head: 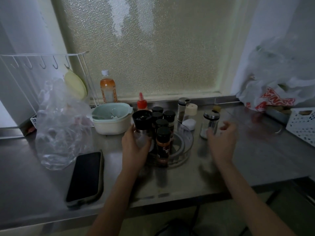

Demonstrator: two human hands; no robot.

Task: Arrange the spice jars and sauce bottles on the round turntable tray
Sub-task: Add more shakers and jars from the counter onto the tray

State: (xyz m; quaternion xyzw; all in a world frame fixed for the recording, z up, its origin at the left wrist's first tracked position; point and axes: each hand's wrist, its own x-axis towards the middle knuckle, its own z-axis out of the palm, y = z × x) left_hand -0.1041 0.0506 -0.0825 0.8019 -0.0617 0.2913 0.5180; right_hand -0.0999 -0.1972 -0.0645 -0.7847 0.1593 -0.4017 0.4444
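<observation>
The open right hand [221, 135] hovers just before the upright steel-lidded glass jar [210, 124], the nearer hand. The left hand [134, 143] grips a black-capped grinder [142, 122] at the clear round turntable tray [188, 142].

Spice jars [163, 132] crowd the turntable tray's [186, 143] left half (phone [85, 176] farther left).

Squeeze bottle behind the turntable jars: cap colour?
Red: the squeeze bottle has a red cap and pointed nozzle, shown in the head view.
</observation>
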